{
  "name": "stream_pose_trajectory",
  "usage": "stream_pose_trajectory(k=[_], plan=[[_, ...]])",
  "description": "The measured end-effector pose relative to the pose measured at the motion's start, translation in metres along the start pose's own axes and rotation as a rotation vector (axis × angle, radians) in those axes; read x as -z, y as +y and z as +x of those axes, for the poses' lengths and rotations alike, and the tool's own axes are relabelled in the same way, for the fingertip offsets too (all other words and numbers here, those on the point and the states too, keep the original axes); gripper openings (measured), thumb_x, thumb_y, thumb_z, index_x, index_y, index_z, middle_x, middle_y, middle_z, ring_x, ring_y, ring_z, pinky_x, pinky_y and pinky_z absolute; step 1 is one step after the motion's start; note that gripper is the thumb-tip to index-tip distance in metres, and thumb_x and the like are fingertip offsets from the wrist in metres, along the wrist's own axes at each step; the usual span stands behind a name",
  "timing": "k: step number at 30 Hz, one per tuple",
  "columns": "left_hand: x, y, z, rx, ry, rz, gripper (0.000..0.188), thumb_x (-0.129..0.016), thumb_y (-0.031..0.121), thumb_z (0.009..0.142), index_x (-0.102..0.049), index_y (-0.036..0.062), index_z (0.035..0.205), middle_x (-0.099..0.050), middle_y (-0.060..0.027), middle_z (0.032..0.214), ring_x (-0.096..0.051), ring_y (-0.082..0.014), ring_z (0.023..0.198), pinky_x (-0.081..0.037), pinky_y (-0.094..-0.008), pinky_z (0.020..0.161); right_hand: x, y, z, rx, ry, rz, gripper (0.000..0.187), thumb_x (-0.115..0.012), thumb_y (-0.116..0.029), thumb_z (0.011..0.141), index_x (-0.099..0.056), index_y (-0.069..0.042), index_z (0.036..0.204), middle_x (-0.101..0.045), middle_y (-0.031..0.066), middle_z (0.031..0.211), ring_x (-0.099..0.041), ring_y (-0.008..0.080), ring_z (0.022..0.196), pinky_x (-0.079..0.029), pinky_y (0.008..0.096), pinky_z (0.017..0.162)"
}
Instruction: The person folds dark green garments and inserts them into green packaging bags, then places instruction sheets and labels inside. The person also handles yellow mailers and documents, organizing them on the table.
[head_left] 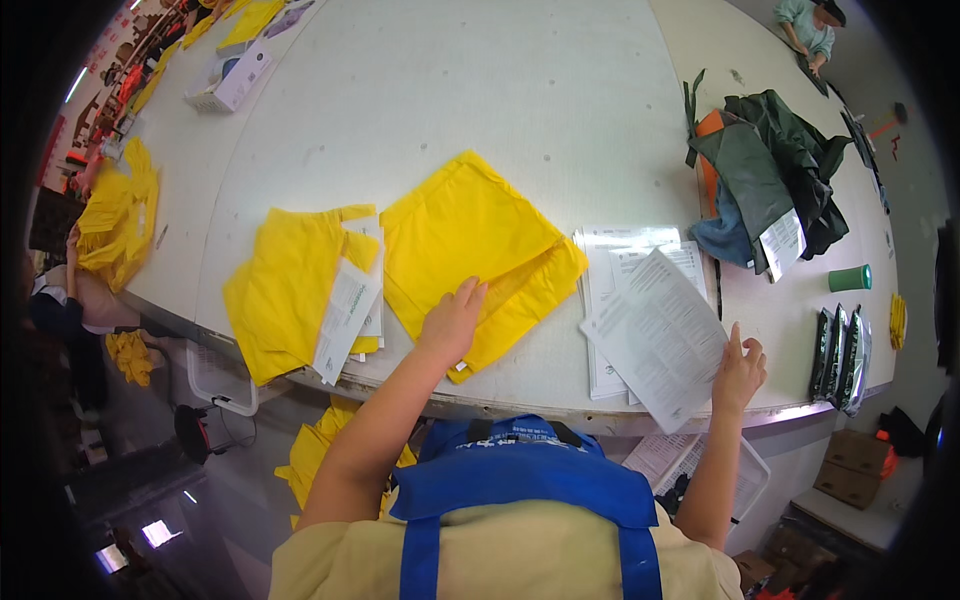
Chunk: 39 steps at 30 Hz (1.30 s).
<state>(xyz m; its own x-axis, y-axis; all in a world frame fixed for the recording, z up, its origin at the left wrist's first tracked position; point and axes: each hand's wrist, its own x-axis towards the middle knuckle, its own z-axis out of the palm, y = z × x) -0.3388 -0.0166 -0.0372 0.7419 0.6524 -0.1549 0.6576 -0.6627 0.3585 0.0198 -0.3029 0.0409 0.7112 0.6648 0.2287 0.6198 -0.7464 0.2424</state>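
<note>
A folded yellow fabric piece (pixel 460 240) lies at an angle on the table before me, with a loose fold along its right side. My left hand (pixel 452 322) rests on its near part, fingers stretched out over the cloth. To the right is a pile of white printed sheets (pixel 605 372), some with a glossy plastic look. The top printed sheet (pixel 665 335) is turned askew, and its near corner reaches past the table edge. At that sheet's right edge my right hand (pixel 738 372) grips it, index finger pointing up.
Left of the cloth lie more yellow pieces (pixel 285 290) with printed white cards (pixel 347 320). Dark green garments (pixel 785 160), a green cylinder (pixel 850 278) and several black packets (pixel 840 355) occupy the right side. A white box (pixel 230 82) stands far left. Another person (pixel 808 30) works far right.
</note>
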Motion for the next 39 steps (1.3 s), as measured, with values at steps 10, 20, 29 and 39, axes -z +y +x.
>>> stream_pose_trajectory(k=[10, 20, 29, 39], plan=[[0.008, -0.001, -0.005, 0.017, 0.056, -0.064, 0.057, -0.048, -0.002, 0.081, -0.039, 0.0081, 0.136, -0.039, -0.0104, 0.141, -0.056, -0.0326, 0.100, -0.051, -0.0421, 0.082, 0.060, 0.009, 0.037, -0.212, -0.397, 1.232, 0.023, -0.052, -0.012, 0.092, -0.063, 0.005, 0.102, -0.058, -0.0016, 0.082, -0.049, 0.0074, 0.077, -0.041, 0.0259, 0.071], [0.030, 0.007, -0.001, 0.007, 0.048, -0.088, 0.054, -0.046, -0.002, 0.081, -0.044, 0.0073, 0.133, -0.042, -0.0108, 0.139, -0.053, -0.0314, 0.109, -0.046, -0.0400, 0.091, -0.005, -0.103, 0.081, -0.086, -1.353, 1.288, 0.027, -0.060, -0.017, 0.086, -0.064, 0.006, 0.099, -0.064, 0.0084, 0.085, -0.060, 0.0158, 0.073, -0.049, 0.0289, 0.062], [0.028, 0.024, 0.008, -0.220, 0.032, -0.096, 0.049, -0.049, 0.004, 0.082, -0.047, 0.0101, 0.131, -0.048, -0.0080, 0.135, -0.054, -0.0293, 0.105, -0.047, -0.0386, 0.088, -0.029, -0.182, 0.060, -0.122, -1.095, 1.506, 0.031, -0.055, -0.020, 0.092, -0.062, 0.004, 0.110, -0.065, 0.0092, 0.098, -0.060, 0.0160, 0.083, -0.048, 0.0281, 0.074], [0.046, 0.037, 0.010, -0.140, 0.022, -0.304, 0.050, -0.050, 0.000, 0.080, -0.052, 0.0107, 0.129, -0.052, -0.0096, 0.130, -0.054, -0.0289, 0.109, -0.045, -0.0371, 0.092, -0.044, -0.193, 0.072, -0.118, -0.597, 1.325, 0.024, -0.064, -0.023, 0.086, -0.064, -0.003, 0.099, -0.066, 0.0082, 0.085, -0.059, 0.0146, 0.072, -0.048, 0.0279, 0.069]])
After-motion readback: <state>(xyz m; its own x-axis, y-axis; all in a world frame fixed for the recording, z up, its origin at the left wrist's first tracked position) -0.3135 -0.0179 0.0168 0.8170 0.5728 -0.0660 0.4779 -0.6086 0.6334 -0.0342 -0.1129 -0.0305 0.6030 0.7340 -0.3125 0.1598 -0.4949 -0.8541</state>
